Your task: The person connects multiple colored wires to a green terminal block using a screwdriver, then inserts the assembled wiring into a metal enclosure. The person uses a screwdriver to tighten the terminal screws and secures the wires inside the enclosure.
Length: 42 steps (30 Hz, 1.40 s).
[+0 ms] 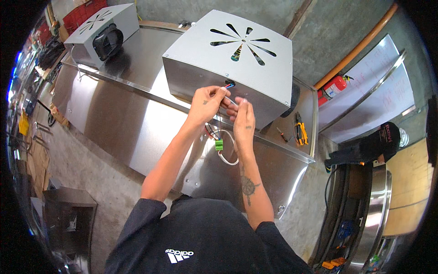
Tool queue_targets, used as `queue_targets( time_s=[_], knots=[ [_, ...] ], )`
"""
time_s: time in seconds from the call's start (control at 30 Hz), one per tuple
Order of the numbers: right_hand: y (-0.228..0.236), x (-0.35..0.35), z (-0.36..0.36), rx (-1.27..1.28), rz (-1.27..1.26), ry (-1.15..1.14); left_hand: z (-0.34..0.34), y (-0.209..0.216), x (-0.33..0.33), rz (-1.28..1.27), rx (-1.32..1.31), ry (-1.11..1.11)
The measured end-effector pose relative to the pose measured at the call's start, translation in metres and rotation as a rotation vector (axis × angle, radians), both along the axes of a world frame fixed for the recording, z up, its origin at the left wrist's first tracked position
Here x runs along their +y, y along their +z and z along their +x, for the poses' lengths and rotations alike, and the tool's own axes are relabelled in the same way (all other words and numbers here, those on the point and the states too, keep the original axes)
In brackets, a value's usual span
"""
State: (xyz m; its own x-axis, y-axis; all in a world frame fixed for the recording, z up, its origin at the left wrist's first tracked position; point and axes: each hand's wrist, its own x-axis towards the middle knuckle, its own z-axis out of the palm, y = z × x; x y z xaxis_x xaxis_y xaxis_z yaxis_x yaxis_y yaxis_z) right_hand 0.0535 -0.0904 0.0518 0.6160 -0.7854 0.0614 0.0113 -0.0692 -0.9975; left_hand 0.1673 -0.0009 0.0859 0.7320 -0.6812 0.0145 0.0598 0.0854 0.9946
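A grey metal box point(196, 73) with petal-shaped slots in its top sits on the steel bench in front of me. Coloured wires point(229, 85) come out of a hole in its near face. My left hand point(207, 102) is closed in a pinch on these wires just below the hole. Beside it, my right hand point(242, 116) is closed with fingertips around a thin grey cable point(232, 101). Under my hands, a green terminal connector point(219, 145) hangs on thin wires against the bench front. A white cable point(233, 160) loops next to it.
Yellow-and-black pliers point(299, 130) and a small screwdriver point(282, 134) lie on the bench at right. A similar grey box point(123, 20) with a black round outlet stands far left. A fire extinguisher point(334, 86) hangs by the wall; a person point(374, 144) bends over at right.
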Motion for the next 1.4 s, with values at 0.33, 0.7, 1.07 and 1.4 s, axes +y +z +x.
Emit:
queue_targets(
  time_s=[0.33,0.7,1.07,1.4],
  knots=[
    [-0.017,0.043,-0.031,0.226,-0.239,0.208,0.011,0.01,-0.007,0.129,-0.144,-0.064],
    [-0.011,0.053,-0.025,0.157,-0.218,0.167,0.009,-0.002,0.007,-0.093,0.127,-0.018],
    [-0.038,0.051,-0.025,0.071,-0.368,0.011,0.001,0.0,0.001,0.019,-0.137,0.185],
    [-0.015,0.054,-0.019,0.041,-0.36,0.037,-0.019,-0.011,-0.012,-0.059,-0.653,0.52]
  ],
)
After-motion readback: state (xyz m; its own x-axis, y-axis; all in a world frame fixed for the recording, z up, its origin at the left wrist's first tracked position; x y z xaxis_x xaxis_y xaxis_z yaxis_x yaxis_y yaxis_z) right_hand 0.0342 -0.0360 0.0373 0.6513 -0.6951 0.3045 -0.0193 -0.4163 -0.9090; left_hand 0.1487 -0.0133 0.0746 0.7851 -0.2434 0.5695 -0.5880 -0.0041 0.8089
